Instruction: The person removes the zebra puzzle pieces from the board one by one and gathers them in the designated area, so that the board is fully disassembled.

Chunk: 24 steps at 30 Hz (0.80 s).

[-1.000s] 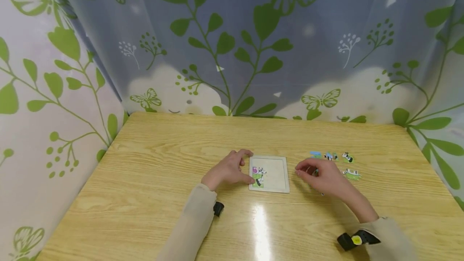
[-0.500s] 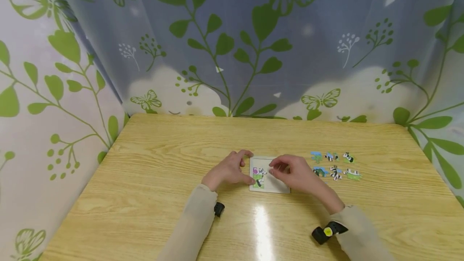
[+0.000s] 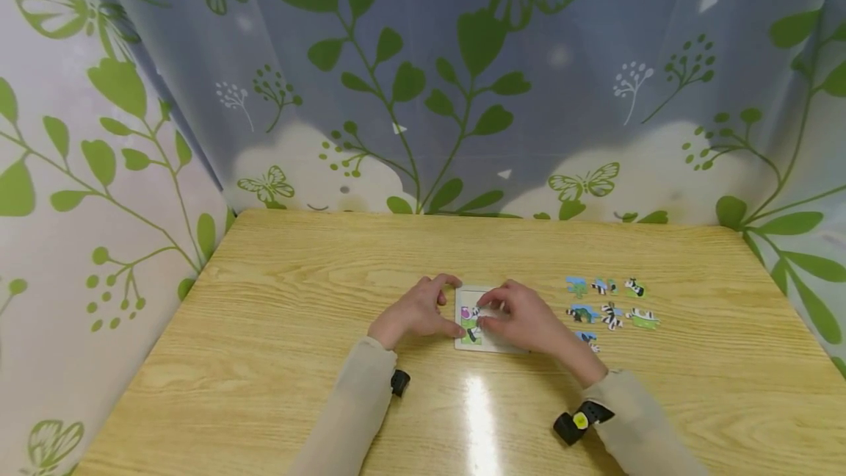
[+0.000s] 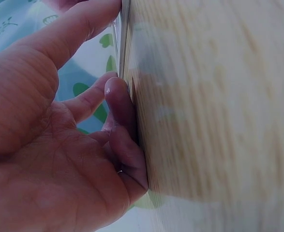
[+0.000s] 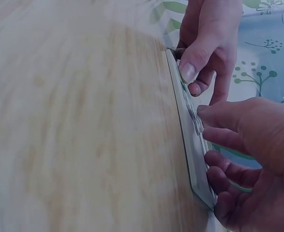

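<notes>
In the head view, a small square puzzle tray [image 3: 489, 346] lies on the table, with puzzle pieces [image 3: 471, 336] along its left side showing green, purple and a black-and-white animal. My left hand [image 3: 416, 311] steadies the tray's left edge. Its thumb rests at the near corner and its index finger reaches the far one; the left wrist view shows the other fingers bent against the table. My right hand [image 3: 522, 318] is over the tray, thumb and index fingertips on the animal piece at the left. From the right wrist view, these fingertips [image 5: 207, 112] pinch the piece, which is mostly hidden.
Several loose puzzle pieces [image 3: 612, 316] lie in rows on the wooden table [image 3: 297, 278], right of the tray. Patterned curtains [image 3: 423, 94] stand behind and at both sides. A bright light reflection [image 3: 477, 417] shows in front of the tray.
My right hand has moved left from beside the loose pieces onto the tray, reaching the piece at its left side. More loose pieces are uncovered. My left hand has stayed put.
</notes>
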Each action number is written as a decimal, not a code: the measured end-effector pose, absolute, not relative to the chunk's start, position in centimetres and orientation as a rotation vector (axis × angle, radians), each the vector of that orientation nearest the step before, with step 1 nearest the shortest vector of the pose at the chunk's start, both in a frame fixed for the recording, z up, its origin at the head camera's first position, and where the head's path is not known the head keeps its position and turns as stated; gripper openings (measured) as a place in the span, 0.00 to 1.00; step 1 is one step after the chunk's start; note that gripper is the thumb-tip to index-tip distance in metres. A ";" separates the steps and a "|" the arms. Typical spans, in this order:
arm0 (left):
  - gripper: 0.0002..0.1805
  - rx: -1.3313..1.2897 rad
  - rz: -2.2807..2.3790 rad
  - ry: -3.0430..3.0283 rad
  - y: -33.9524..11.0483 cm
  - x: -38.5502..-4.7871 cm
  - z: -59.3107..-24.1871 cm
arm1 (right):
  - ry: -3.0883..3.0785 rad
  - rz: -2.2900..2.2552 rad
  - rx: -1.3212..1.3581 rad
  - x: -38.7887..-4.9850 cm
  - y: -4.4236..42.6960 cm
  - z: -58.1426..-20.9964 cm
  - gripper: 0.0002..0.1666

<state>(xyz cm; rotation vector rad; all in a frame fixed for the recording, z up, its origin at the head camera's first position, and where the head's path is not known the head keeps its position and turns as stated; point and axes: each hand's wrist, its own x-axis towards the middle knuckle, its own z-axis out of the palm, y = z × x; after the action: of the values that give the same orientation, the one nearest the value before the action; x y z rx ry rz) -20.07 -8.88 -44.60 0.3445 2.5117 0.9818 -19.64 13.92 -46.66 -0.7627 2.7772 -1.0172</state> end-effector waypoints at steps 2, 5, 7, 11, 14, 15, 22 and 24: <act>0.42 0.344 0.980 2.515 -8.9 -20.1 -44.6 | 2.785 -0.992 -0.756 -19.6 13.8 -46.7 0.12; 0.43 0.342 0.977 2.517 -8.9 -20.1 -44.6 | 2.803 -0.970 -0.747 -19.5 13.6 -46.7 0.12; 0.42 0.344 0.974 2.517 -8.9 -20.0 -44.5 | 2.818 -0.963 -0.743 -19.4 13.5 -46.8 0.12; 0.43 0.347 0.968 2.523 -8.8 -20.0 -44.5 | 2.843 -0.969 -0.762 -19.3 13.4 -46.7 0.11; 0.43 0.352 0.962 2.529 -8.8 -20.0 -44.4 | 2.850 -0.971 -0.758 -19.3 13.3 -46.7 0.11; 0.43 0.350 0.959 2.529 -8.8 -20.0 -44.4 | 2.850 -0.971 -0.742 -19.3 13.2 -46.7 0.10; 0.43 0.346 0.960 2.526 -8.8 -20.1 -44.6 | 2.806 -1.033 -0.689 -19.2 13.2 -46.6 0.11; 0.43 0.350 0.961 2.527 -8.8 -20.2 -44.6 | 2.768 -1.088 -0.669 -19.1 13.3 -46.6 0.10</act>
<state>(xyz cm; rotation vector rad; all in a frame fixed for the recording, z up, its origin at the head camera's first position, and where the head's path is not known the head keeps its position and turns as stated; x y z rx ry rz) -20.17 -8.77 -44.63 0.3498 2.5269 0.9609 -19.14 13.28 -46.56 -0.6690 2.7684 -1.0880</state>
